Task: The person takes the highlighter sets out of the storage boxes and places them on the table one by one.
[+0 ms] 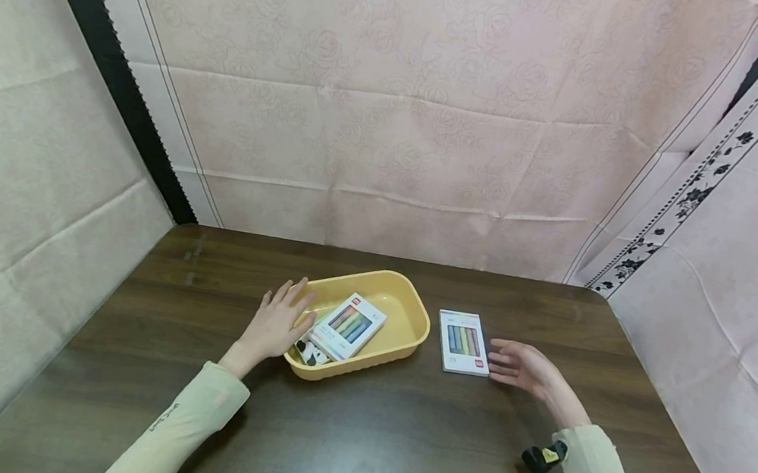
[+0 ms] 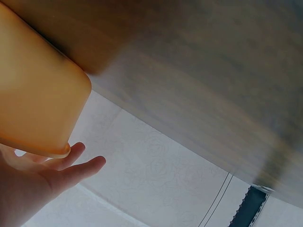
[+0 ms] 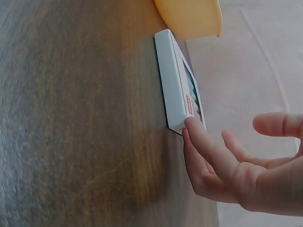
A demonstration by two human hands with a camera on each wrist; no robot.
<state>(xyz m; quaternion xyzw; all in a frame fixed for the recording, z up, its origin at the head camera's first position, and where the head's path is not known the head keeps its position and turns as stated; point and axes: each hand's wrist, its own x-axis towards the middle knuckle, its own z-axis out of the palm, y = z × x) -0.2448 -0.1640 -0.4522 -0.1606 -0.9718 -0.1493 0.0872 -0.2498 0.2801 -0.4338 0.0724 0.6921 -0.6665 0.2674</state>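
Note:
A yellow plastic tray (image 1: 406,311) sits on the table, and my left hand (image 1: 277,324) rests at its left rim with fingers spread. In the left wrist view, the fingers (image 2: 87,168) show beside the rim, fairly straight. Inside the tray a white box (image 1: 351,327) with a row of coloured sticks on its face lies tilted over a black-and-white patterned item (image 1: 310,352), partly hidden. A second white box (image 1: 464,343) of the same kind lies flat to the right of the tray. My right hand (image 1: 531,369) is at that box's right edge, fingertips close against its corner, fingers loosely extended.
The dark wooden table (image 1: 360,433) has a back edge that meets a pale patterned cloth (image 1: 394,147). Similar cloth hangs at the left and right sides. A black band (image 1: 544,456) with a yellow label is at the right wrist.

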